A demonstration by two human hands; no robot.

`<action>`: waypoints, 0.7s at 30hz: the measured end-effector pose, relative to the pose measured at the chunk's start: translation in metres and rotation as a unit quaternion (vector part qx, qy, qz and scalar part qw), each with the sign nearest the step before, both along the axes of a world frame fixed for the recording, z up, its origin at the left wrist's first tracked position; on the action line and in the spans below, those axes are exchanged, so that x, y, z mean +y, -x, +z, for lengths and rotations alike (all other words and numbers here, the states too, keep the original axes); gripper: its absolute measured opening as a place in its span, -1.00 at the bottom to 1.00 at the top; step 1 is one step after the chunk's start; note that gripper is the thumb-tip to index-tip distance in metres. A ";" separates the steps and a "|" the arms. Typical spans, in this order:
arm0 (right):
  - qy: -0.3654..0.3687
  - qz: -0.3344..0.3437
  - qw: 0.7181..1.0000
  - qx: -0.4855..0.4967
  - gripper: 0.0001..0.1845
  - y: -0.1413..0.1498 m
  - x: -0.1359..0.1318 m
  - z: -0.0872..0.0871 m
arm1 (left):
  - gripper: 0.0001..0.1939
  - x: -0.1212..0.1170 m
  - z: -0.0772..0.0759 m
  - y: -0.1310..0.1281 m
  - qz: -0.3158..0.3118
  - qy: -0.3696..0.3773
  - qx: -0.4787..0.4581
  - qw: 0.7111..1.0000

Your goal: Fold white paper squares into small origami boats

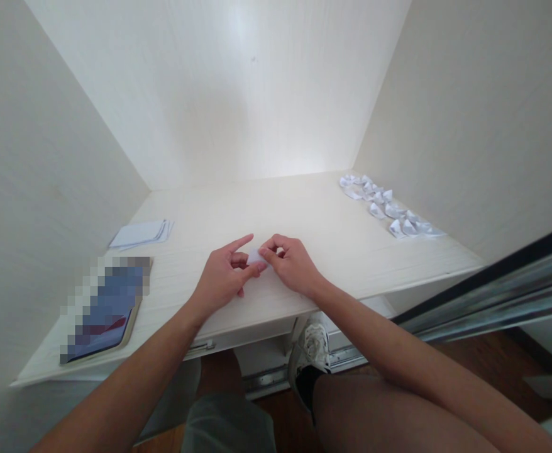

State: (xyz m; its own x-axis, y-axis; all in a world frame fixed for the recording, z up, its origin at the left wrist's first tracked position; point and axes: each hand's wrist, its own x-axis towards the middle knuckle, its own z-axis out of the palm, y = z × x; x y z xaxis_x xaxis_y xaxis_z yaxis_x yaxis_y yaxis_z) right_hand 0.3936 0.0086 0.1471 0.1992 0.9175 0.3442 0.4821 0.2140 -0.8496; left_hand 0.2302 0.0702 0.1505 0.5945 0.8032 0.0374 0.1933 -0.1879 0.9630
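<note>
Over the white shelf (257, 207), the left hand (222, 274) and right hand (292, 264) both pinch one small paper (254, 257). A paper stack (137, 233) and a tablet (109, 311) lie left; folded papers (388, 195) lie right.

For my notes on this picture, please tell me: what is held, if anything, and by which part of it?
A small white paper piece: fingers of the left hand hold its lower left part, those of the right hand its right end.
</note>
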 end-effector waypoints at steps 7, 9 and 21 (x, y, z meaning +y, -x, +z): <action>-0.008 0.007 1.000 0.009 -0.82 0.000 0.001 -0.001 | -0.13 0.001 -0.002 0.000 0.001 -0.055 -0.004 0.998; -0.009 0.009 1.000 0.016 -0.81 0.000 0.001 -0.001 | -0.09 0.000 -0.003 -0.001 -0.004 -0.059 0.017 0.998; -0.012 0.013 0.999 0.037 -0.82 0.002 -0.001 -0.002 | -0.03 -0.003 -0.003 -0.004 -0.013 -0.088 0.036 0.995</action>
State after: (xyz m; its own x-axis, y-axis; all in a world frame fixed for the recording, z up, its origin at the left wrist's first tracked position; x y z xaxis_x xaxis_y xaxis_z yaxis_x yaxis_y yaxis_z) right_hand 0.3913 0.0079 0.1453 0.2003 0.9143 0.3519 0.4123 0.2472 -0.8769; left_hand 0.2345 0.0676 0.1476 0.6209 0.7724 0.1337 0.2529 -0.3588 0.8985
